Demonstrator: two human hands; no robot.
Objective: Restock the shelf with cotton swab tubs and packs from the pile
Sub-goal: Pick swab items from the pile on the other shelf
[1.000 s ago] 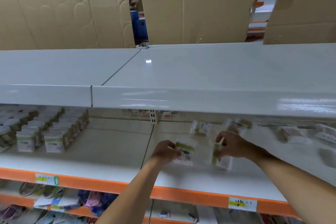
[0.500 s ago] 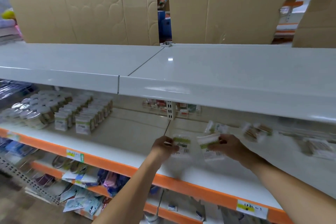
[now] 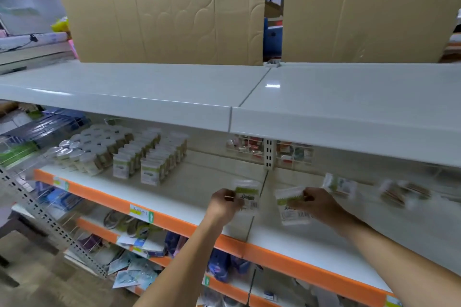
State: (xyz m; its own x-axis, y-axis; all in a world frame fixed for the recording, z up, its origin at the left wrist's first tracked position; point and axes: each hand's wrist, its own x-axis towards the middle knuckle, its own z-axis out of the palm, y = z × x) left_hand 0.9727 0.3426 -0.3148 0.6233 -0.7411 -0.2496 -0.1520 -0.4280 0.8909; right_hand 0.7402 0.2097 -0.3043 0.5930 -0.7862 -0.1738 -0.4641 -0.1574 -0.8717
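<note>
My left hand [image 3: 225,203] grips a clear cotton swab pack with a green label [image 3: 248,195] just above the white shelf with the orange front edge [image 3: 279,255]. My right hand [image 3: 316,204] holds a second, similar pack [image 3: 289,209] a little to the right. Behind my right hand, loose packs [image 3: 340,185] lie scattered and blurred on the shelf. At the shelf's left stand rows of upright swab packs [image 3: 152,159] and round swab tubs with white lids [image 3: 89,147].
A white upper shelf [image 3: 249,99] overhangs the working shelf, with tall cardboard sheets [image 3: 164,7] standing behind it. A perforated metal upright [image 3: 45,217] slants at the left. Lower orange-edged shelves hold slippers and flat packets [image 3: 139,239].
The view has swung left, bringing the stocked rows and tubs into sight. Both hands, each still holding a pack, have shifted leftward along the shelf.
</note>
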